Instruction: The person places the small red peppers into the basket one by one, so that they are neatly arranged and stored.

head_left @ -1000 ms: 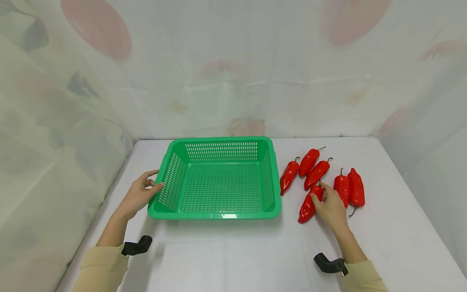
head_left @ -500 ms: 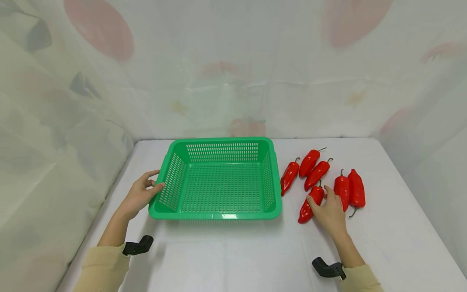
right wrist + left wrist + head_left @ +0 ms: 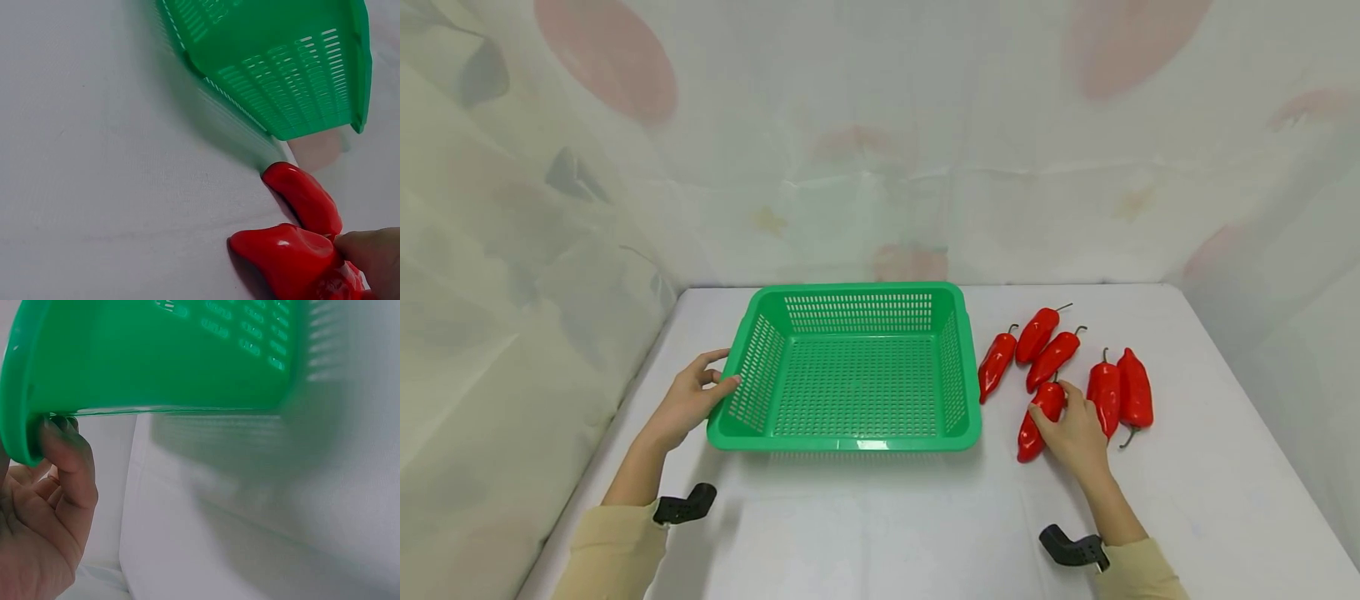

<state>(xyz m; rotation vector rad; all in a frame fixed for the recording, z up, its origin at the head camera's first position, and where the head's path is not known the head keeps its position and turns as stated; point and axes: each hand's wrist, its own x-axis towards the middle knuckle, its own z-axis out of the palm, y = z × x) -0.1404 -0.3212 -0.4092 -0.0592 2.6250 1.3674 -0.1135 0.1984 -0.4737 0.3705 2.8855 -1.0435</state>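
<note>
My left hand (image 3: 688, 400) holds the left rim of a green plastic basket (image 3: 872, 444), thumb over the edge. The left wrist view shows curled fingers (image 3: 69, 450) beneath that rim. My right hand (image 3: 1078, 433) pinches a red pepper (image 3: 1032, 437) between thumb and fingers near its stem end. That pepper lies on the white table, right of the basket, its tip toward me. In the right wrist view the thumb (image 3: 375, 253) presses against the pepper (image 3: 284, 256); the other fingers are mostly out of sight. No peppers lie in the basket.
Behind the gripped pepper lie three more red peppers (image 3: 1052, 361), the leftmost (image 3: 997, 364) close beside the basket. Two others (image 3: 1135, 387) lie right of my right hand. Patterned cloth walls (image 3: 880, 200) enclose the white table (image 3: 880, 525) at the back and sides.
The fingers of my right hand were spread off the pepper half a second ago and are now back against it. That pepper has shifted slightly right. My left hand stays on the rim.
</note>
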